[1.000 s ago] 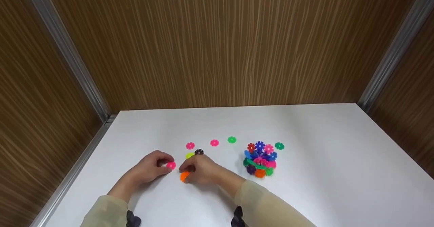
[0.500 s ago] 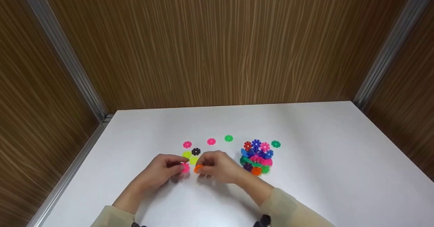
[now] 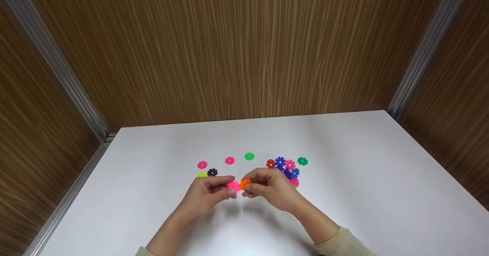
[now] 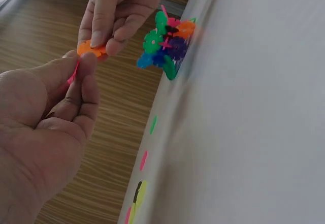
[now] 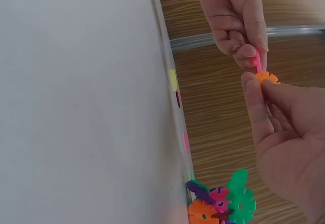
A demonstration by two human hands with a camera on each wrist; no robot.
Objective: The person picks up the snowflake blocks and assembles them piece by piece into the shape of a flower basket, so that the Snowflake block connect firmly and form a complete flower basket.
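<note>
On my feed, nearest, the left hand (image 3: 202,197) pinched a bright pink, notched plastic disc (image 3: 233,187) between thumb and fingers; the right hand (image 3: 274,189) had thumb and fingers clamped on an orange, notched plastic disc (image 3: 245,184). Above the white tabletop (image 3: 328,141) the rims appeared to touch; I couldn't tell whether slots were engaged. The wrist views showed them roughly crosswise, so I judged that slot should face slot squarely, fingertips clear of the notches, the push gentle and straight. Beyond lay a yellow disc (image 3: 202,175) and a black disc (image 3: 212,172), and a multicoloured cluster of joined discs (image 4: 165,43); farther, two loose pink discs (image 3: 229,160) and a light-green disc (image 3: 249,156).
</note>
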